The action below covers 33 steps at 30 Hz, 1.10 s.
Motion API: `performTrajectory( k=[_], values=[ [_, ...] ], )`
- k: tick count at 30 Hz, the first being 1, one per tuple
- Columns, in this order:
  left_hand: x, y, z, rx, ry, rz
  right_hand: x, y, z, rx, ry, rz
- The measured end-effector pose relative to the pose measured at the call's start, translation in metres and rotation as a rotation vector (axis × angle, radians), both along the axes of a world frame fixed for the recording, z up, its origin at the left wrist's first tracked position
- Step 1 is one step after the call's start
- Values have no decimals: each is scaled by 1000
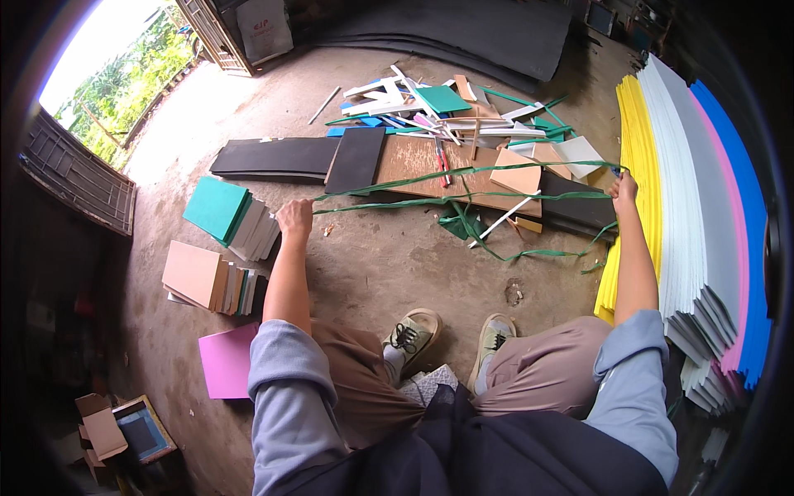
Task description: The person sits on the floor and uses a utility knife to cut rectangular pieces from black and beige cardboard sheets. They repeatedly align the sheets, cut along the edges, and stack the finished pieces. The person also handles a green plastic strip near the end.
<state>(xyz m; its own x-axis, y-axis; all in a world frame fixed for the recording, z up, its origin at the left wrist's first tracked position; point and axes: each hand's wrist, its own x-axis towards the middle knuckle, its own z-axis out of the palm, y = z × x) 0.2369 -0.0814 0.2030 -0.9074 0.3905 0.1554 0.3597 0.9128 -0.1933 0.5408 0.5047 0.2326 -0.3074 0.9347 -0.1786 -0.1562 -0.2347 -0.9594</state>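
Two strands of a thin green plastic strip (pixel 389 188) stretch between my hands, above the floor. My left hand (pixel 295 217) is closed around one end, beside the stacks of foam squares. At the right, my right hand (pixel 625 188) is a fist on the other end, in front of the yellow sheets. The loose tail of the strip hangs down from there and curls on the floor. Below the strands lies a long brown board (pixel 413 161) with a black foam piece (pixel 356 161) across it. A red-handled cutting tool (pixel 441 161) rests on the board.
Stacked squares stand at left: green (pixel 217 208), tan (pixel 192 273) and pink (pixel 227 361). Foam offcuts (pixel 447 99) are heaped beyond the board. Tall yellow (pixel 637 182), white (pixel 678 165) and blue (pixel 748 223) sheets line the right. Large black sheets (pixel 463 33) lie at the back.
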Motion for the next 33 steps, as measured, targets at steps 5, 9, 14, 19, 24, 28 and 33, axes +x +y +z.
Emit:
performTrajectory(
  k=[5, 9, 14, 19, 24, 28, 33],
  values=[
    [-26, 3, -23, 53, -293, 159, 40, 18, -47, -14, -264, -32],
    [-26, 41, -49, -53, -476, -46, 13, 0, -27, 186, -438, 199],
    [6, 152, -37, 173, -532, -457, -56, -75, 76, 487, -287, 600],
    [92, 262, -14, 413, -720, -794, -54, -140, 160, 579, -138, 656],
    [138, 328, -45, 734, -1245, -474, -31, -163, 217, 554, 149, 618],
    [173, 350, -74, 931, -1516, -565, -10, -169, 238, 506, 291, 610],
    [208, 366, -15, 1185, -1768, -565, 24, -147, 238, 441, 326, 523]
  ],
)
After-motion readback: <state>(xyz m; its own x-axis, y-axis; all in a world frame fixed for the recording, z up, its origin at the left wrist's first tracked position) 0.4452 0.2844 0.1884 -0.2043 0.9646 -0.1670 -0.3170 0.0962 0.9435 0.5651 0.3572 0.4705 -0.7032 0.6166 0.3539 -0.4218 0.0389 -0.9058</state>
